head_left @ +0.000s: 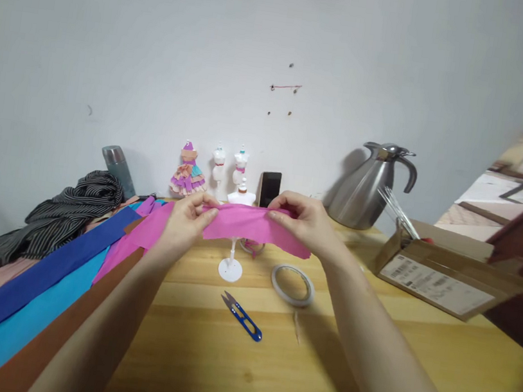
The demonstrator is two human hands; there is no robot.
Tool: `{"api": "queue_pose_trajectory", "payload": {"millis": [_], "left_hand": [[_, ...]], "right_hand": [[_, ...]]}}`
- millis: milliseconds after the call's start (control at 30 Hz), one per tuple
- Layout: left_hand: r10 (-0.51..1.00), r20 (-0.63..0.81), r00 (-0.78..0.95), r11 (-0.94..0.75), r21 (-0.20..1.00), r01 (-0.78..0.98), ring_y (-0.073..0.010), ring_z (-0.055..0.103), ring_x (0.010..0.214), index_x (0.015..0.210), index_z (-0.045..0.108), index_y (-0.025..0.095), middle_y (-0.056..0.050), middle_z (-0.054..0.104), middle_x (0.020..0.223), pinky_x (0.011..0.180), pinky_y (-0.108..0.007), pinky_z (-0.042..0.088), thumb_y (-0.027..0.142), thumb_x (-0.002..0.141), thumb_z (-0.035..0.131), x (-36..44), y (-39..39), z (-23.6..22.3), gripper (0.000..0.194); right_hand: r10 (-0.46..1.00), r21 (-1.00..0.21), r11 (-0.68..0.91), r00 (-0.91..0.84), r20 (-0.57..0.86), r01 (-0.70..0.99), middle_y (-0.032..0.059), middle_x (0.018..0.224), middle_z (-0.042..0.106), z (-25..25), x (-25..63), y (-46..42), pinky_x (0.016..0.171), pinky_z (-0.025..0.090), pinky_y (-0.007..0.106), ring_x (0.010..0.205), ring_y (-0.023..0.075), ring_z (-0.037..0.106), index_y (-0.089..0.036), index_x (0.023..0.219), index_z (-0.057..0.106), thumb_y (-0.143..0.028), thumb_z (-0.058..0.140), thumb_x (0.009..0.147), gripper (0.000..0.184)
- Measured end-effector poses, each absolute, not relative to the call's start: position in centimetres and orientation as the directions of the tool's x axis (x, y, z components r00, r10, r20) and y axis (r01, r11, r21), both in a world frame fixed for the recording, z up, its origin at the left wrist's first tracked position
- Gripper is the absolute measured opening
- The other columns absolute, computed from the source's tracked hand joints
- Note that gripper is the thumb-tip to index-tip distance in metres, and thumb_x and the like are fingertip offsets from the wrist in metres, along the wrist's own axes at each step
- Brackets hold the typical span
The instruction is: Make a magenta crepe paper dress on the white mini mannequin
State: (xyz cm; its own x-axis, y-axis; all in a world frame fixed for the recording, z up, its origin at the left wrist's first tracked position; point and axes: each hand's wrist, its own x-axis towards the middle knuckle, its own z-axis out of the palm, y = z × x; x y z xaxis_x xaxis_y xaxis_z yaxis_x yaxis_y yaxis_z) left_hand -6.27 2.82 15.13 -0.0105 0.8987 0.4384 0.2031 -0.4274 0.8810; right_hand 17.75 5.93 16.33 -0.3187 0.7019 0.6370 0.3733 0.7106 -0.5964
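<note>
A strip of pink fabric [250,224] is stretched between my two hands, in front of a small white mannequin [230,270] on a round stand. My left hand [189,217] pinches the strip near its left side, thumb against fingers. On the right, my right hand [300,222] pinches the upper edge the same way. The cloth hides most of the mannequin's torso; its neck, shoulders, pole and base show. Nearer to me lie blue thread snips [242,317] and a roll of white tape [292,285].
Coloured fabric strips [33,300] and a striped dark cloth [69,214] cover the left. Along the wall stand a flask [119,169], a dressed doll form [188,173], two mannequins [240,164], a phone [270,189] and a steel jug [364,188]. A cardboard box [440,273] sits right.
</note>
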Motion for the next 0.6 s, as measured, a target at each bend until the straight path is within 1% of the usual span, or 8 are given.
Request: {"api": "queue_pose_trajectory", "payload": {"millis": [100, 167, 300, 467, 600], "left_hand": [[0.904, 0.428, -0.004, -0.423, 0.895, 0.142, -0.0103, 0.049, 0.05, 0.083, 0.063, 0.019, 0.004, 0.055, 0.056, 0.052, -0.021, 0.037, 0.027, 0.072, 0.068, -6.8, 3.4, 15.0, 0.015], [0.882, 0.472, 0.004, -0.469, 0.875, 0.12, -0.0112, 0.054, 0.056, 0.08, 0.066, 0.018, 0.002, 0.062, 0.063, 0.055, -0.022, 0.041, 0.026, 0.07, 0.07, -7.1, 3.6, 15.2, 0.013], [0.819, 0.571, 0.053, -0.572, 0.806, 0.155, -0.0163, 0.065, 0.074, 0.076, 0.074, 0.018, -0.004, 0.073, 0.078, 0.069, -0.026, 0.05, 0.022, 0.068, 0.071, -7.6, 3.6, 15.3, 0.009], [0.795, 0.6, 0.093, -0.605, 0.77, 0.202, -0.0201, 0.07, 0.083, 0.08, 0.078, 0.02, -0.007, 0.077, 0.085, 0.08, -0.031, 0.055, 0.022, 0.072, 0.069, -8.0, 3.8, 15.0, 0.012], [0.785, 0.617, 0.06, -0.615, 0.763, 0.201, -0.0183, 0.069, 0.084, 0.091, 0.077, 0.021, -0.006, 0.077, 0.094, 0.077, -0.028, 0.055, 0.021, 0.071, 0.069, -7.7, 4.1, 14.9, 0.022]], "right_hand": [[0.653, -0.555, 0.757, -0.345, 0.675, 0.346, 0.0024, 0.072, 0.065, 16.2, 17.9, 6.1, 0.064, 0.043, 0.028, 0.069, 0.0157, 0.058, -0.017, 0.073, 0.064, -0.019, 0.056, 0.077, 0.009], [0.6, -0.495, 0.797, -0.351, 0.719, 0.347, 0.0034, 0.075, 0.065, 15.9, 18.0, 6.2, 0.065, 0.044, 0.029, 0.07, 0.0161, 0.059, -0.018, 0.075, 0.065, -0.016, 0.054, 0.078, 0.011], [0.485, -0.36, 0.86, -0.365, 0.794, 0.361, 0.0038, 0.076, 0.064, 15.7, 18.2, 6.2, 0.065, 0.045, 0.031, 0.071, 0.0169, 0.06, -0.02, 0.077, 0.064, -0.014, 0.052, 0.08, 0.014], [0.429, -0.291, 0.877, -0.353, 0.832, 0.382, 0.0044, 0.077, 0.064, 15.9, 18.3, 6.2, 0.067, 0.047, 0.033, 0.073, 0.0187, 0.061, -0.023, 0.077, 0.061, -0.015, 0.05, 0.082, 0.015], [0.404, -0.245, 0.873, -0.344, 0.847, 0.421, 0.0041, 0.077, 0.063, 15.7, 18.1, 6.6, 0.067, 0.046, 0.033, 0.073, 0.0186, 0.06, -0.023, 0.078, 0.059, -0.013, 0.049, 0.082, 0.015]]}}
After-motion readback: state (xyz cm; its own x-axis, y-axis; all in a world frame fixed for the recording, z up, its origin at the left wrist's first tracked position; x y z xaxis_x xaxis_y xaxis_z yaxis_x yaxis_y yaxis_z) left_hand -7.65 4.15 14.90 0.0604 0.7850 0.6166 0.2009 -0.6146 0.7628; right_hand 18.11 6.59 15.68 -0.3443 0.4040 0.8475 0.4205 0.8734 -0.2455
